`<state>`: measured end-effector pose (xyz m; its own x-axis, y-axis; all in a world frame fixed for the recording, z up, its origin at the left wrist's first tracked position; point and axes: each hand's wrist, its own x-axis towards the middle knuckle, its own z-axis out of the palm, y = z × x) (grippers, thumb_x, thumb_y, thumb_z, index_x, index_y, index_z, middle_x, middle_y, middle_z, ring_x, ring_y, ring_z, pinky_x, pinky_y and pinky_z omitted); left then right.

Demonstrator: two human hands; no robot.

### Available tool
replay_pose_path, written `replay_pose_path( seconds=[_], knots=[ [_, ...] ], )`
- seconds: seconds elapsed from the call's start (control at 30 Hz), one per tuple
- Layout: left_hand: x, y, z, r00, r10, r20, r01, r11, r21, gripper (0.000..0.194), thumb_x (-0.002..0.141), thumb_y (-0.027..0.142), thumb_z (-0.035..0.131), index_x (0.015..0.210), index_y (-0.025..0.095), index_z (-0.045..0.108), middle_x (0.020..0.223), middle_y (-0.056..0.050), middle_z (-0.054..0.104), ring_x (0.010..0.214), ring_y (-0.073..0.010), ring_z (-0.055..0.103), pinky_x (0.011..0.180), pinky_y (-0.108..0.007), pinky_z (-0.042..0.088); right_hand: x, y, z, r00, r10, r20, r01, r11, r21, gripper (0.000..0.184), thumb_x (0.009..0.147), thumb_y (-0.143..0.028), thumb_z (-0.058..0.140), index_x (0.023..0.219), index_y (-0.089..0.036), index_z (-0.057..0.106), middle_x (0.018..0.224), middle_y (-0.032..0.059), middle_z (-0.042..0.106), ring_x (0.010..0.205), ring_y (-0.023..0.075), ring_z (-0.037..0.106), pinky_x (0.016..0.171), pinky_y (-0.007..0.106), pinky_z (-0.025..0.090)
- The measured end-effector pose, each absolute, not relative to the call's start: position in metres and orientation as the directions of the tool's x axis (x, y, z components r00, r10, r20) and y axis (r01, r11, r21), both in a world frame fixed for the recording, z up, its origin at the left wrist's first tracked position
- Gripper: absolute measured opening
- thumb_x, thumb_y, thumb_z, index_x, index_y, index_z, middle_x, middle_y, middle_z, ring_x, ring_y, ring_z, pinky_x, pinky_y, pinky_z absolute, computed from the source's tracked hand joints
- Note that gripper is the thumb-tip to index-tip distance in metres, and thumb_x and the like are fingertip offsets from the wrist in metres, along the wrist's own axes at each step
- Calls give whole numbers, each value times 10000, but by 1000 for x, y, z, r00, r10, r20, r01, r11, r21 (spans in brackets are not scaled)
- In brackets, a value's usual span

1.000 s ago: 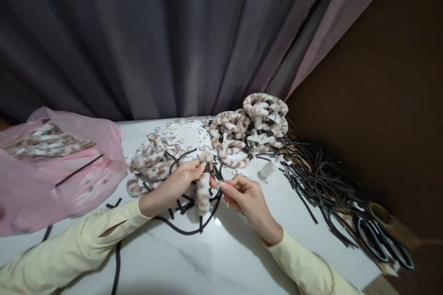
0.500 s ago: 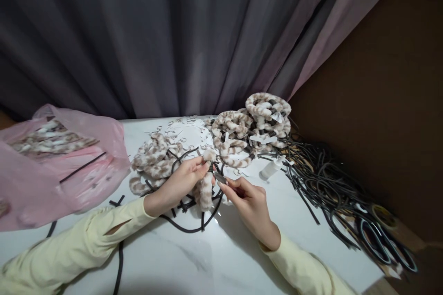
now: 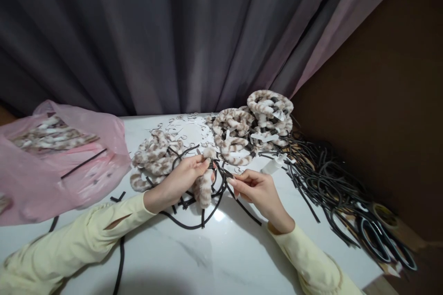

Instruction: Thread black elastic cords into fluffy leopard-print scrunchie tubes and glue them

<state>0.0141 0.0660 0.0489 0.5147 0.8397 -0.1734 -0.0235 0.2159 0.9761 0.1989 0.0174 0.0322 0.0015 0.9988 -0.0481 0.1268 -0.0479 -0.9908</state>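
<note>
A fuzzy brown-and-white plush tube point(image 3: 205, 190) is pinched near its top by my left hand point(image 3: 187, 176), its lower part hanging down. Dark cord wraps the tube just below my left fingertips. My right hand point(image 3: 254, 189), to the right and slightly apart, has thumb and fingers closed on a black cord point(image 3: 226, 174). A loose length of black cord point(image 3: 247, 209) slants down to the right beneath that hand. Below and behind the plush tube, more black cord pieces point(image 3: 188, 227) lie in loops on the white table. My palms and some fingers are hidden.
A heap of plush tubes point(image 3: 155, 152) lies left of centre. Coiled plush rings point(image 3: 268, 110) are stacked at the back. Small metal hooks point(image 3: 183, 124), a white bottle point(image 3: 273, 165), a tangle of black cords point(image 3: 321, 179), scissors point(image 3: 375, 239) and a pink bag point(image 3: 79, 198) surround the hands.
My right hand has moved right, away from the plush tube, drawing the black cord out. A cord length now shows below it. My left hand stays on the plush tube.
</note>
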Motion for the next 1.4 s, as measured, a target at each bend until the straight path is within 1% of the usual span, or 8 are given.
replay_pose_path(
  seconds=[0.17,0.3,0.43,0.67,0.87,0.97,1.1,1.4],
  knots=[
    [14,65,51,524,828,-201,10,230,973,353,830,432,501,642,135,532,616,-18,536,507,-97,468,510,-216,375,195,17,31,-40,993,-107,86,-104,-991,348,645,-449,717,600,-144,556,450,-11,545,359,34,305,344,197,202],
    [14,64,51,538,821,-193,18,217,976,352,848,421,473,653,135,534,633,-27,547,525,-106,486,519,-224,383,192,16,32,-31,996,-85,101,-82,-992,346,650,-443,715,576,-151,547,449,-9,546,356,37,307,345,203,210],
    [14,64,51,528,827,-192,-1,227,974,324,824,422,516,675,136,532,655,-31,570,532,-105,492,517,-219,383,191,14,35,-24,999,-48,151,-44,-988,350,666,-464,692,562,-162,550,455,-9,551,357,47,312,349,212,231],
    [17,63,50,499,845,-194,13,216,976,347,771,482,555,701,146,507,616,-10,574,486,-110,503,488,-227,392,187,9,33,12,995,100,306,92,-948,333,711,-434,661,556,-160,553,486,4,559,448,86,409,444,221,327],
    [18,61,51,495,846,-198,50,200,978,320,787,461,530,736,145,514,598,6,563,477,-98,475,476,-213,366,187,6,31,31,964,263,464,219,-858,372,749,-397,638,505,-155,494,465,-26,425,467,71,303,449,218,272],
    [16,61,53,525,826,-204,33,220,975,315,813,427,513,677,143,502,592,7,535,484,-82,445,479,-200,347,197,7,36,-9,954,299,503,262,-823,345,740,-400,649,530,-151,534,479,-16,436,473,77,308,446,220,278],
    [15,61,54,548,804,-230,53,241,969,350,849,414,467,631,141,490,567,13,482,466,-69,391,466,-195,304,207,8,41,-55,913,405,597,355,-720,330,754,-379,647,536,-148,555,448,-21,428,446,73,301,430,219,275],
    [15,60,56,559,793,-244,78,242,967,375,851,431,454,617,139,476,552,25,450,454,-59,338,467,-191,269,203,8,35,-169,810,562,617,531,-581,248,790,-270,631,592,-139,562,476,-12,499,425,58,391,419,182,311]
  ],
)
